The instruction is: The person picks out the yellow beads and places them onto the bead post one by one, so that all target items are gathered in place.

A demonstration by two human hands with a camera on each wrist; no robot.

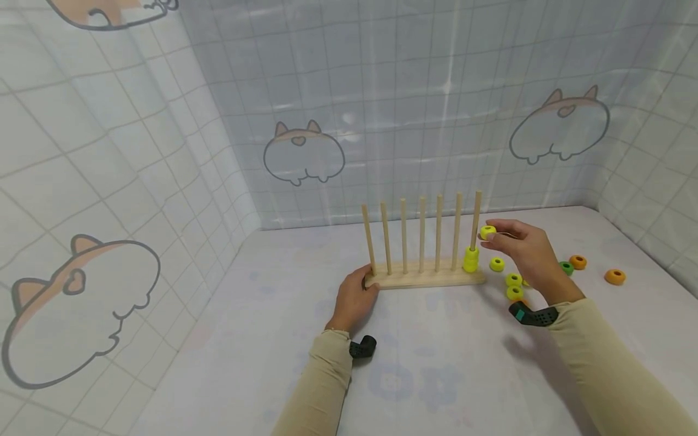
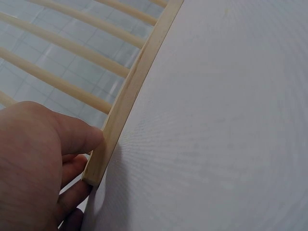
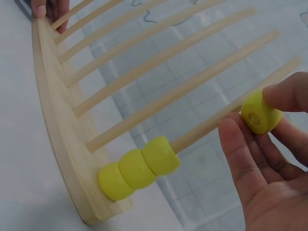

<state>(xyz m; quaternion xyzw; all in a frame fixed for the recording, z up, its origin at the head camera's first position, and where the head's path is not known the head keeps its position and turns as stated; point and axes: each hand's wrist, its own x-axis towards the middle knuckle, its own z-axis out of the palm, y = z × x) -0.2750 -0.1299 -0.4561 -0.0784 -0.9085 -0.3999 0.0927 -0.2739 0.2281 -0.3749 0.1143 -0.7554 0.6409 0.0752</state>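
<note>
A wooden peg rack [image 1: 422, 280] stands on the table, with several upright pegs along its base. My left hand [image 1: 353, 300] grips the base's left end; in the left wrist view its thumb [image 2: 82, 137] lies on the front edge. Three yellow beads [image 3: 137, 168] are stacked on the rightmost peg [image 1: 476, 218]. Beside that peg's upper part, my right hand [image 1: 523, 251] pinches another yellow bead [image 3: 262, 111] between thumb and fingers. The bead's hole [image 3: 253, 118] shows in the right wrist view, and the bead is not on the peg.
Right of the rack lie several loose yellow beads [image 1: 497, 264], partly behind the right hand. Farther right are a green bead [image 1: 566, 268] and orange beads [image 1: 615, 277]. A tiled-pattern sheet [image 1: 403, 91] forms walls behind and at both sides.
</note>
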